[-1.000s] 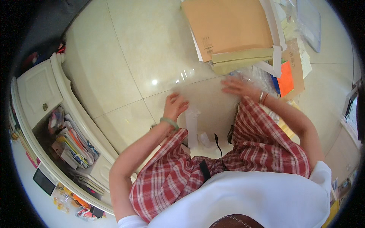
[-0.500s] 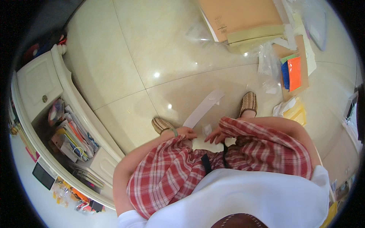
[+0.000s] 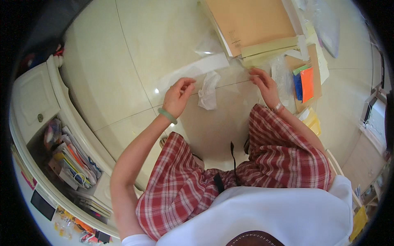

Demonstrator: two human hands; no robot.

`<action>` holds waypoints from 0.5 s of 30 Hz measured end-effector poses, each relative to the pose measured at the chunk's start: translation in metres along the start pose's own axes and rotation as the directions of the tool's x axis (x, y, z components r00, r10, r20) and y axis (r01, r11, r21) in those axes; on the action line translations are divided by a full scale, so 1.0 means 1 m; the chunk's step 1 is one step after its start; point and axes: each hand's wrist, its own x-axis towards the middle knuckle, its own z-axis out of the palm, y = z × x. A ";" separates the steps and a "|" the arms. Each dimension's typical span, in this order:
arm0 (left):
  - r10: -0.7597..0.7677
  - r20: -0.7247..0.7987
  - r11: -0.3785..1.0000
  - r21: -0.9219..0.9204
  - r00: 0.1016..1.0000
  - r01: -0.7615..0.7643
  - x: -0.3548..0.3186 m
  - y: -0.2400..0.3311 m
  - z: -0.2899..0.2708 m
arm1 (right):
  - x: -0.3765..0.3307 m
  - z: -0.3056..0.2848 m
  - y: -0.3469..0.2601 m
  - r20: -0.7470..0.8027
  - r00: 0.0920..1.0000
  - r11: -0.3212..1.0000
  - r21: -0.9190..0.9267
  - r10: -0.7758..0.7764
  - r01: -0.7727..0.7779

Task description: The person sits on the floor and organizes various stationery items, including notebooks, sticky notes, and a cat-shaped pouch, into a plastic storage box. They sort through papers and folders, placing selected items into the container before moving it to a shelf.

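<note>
Both my hands reach forward over the tiled floor. My left hand [image 3: 179, 96], with a green bangle [image 3: 167, 116] at the wrist, has loosely curled fingers and nothing visible in them. My right hand [image 3: 266, 85] has its fingers bent and apart, pointing left, and also appears to hold nothing. Between the two is a crumpled whitish piece [image 3: 209, 92], like thin film or tissue; whether it rests on the floor I cannot tell. Just beyond it lies a long white paper strip [image 3: 197, 67]. Clear plastic wrapping [image 3: 280, 76] is close to my right hand.
Ahead on the right lies a stack with a large brown envelope [image 3: 254, 22]. Orange [image 3: 307, 84] and blue packets lie on brown cardboard [image 3: 315, 59], with a yellow item [image 3: 311, 122] nearer me. A white cabinet [image 3: 35, 92] at left has an open compartment full of papers [image 3: 74, 156].
Both hands have moved from my knees forward and apart. The paper strip now lies farther away, and the crumpled whitish piece is now between my hands.
</note>
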 end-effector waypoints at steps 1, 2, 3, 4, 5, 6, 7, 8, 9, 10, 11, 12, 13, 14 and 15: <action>-0.082 0.112 0.976 0.211 0.990 0.057 -0.014 -0.002 -0.003 | -0.024 -0.001 -0.007 -0.055 0.994 0.972 -0.222 -0.090 0.076; -0.180 0.206 0.905 0.418 0.962 0.080 -0.037 -0.004 -0.003 | -0.043 -0.008 0.002 0.184 0.942 0.877 -0.351 -0.281 0.330; -0.084 0.359 0.840 0.527 0.930 -0.128 -0.063 -0.032 -0.002 | -0.065 -0.011 0.016 0.431 0.805 0.715 -0.398 -0.407 0.575; -0.006 0.515 0.740 0.579 0.857 -0.342 -0.092 -0.079 0.001 | -0.084 -0.012 0.024 0.622 0.664 0.623 -0.337 -0.416 0.706; 0.157 0.572 0.644 0.559 0.805 -0.523 -0.124 -0.123 0.005 | -0.107 -0.013 0.030 0.721 0.627 0.687 -0.295 -0.296 0.664; 0.303 0.635 0.513 0.519 0.710 -0.683 -0.142 -0.156 0.010 | -0.130 -0.012 0.035 0.809 0.558 0.740 -0.257 -0.187 0.621; 0.272 0.601 0.543 0.549 0.752 -0.635 -0.149 -0.161 0.013 | -0.148 -0.009 0.037 0.851 0.515 0.798 -0.240 -0.101 0.553; 0.237 0.565 0.572 0.576 0.790 -0.584 -0.155 -0.165 0.019 | -0.160 -0.008 0.042 0.864 0.502 0.855 -0.236 -0.032 0.461; 0.199 0.519 0.603 0.604 0.831 -0.522 -0.161 -0.163 0.026 | -0.167 -0.010 0.041 0.876 0.481 0.903 -0.232 0.032 0.362; 0.273 0.446 0.603 0.611 0.852 -0.513 -0.162 -0.163 0.033 | -0.170 -0.011 0.044 0.879 0.469 0.942 -0.223 0.083 0.252; 0.302 0.408 0.608 0.614 0.862 -0.504 -0.158 -0.161 0.033 | -0.172 -0.012 0.046 0.870 0.475 0.965 -0.222 0.132 0.139; 0.289 0.423 0.615 0.605 0.859 -0.506 -0.154 -0.160 0.029 | -0.175 -0.012 0.048 0.855 0.487 0.976 -0.215 0.179 0.020; 0.276 0.430 0.623 0.601 0.860 -0.501 -0.155 -0.160 0.026 | -0.171 -0.014 0.053 0.836 0.501 0.975 -0.203 0.223 -0.095; 0.245 0.439 0.638 0.598 0.865 -0.484 -0.161 -0.161 0.021 | -0.169 -0.012 0.054 0.828 0.494 0.961 -0.189 0.266 -0.201; 0.217 0.445 0.655 0.594 0.869 -0.467 -0.164 -0.163 0.021 | -0.159 -0.014 0.061 0.813 0.495 0.938 -0.168 0.306 -0.304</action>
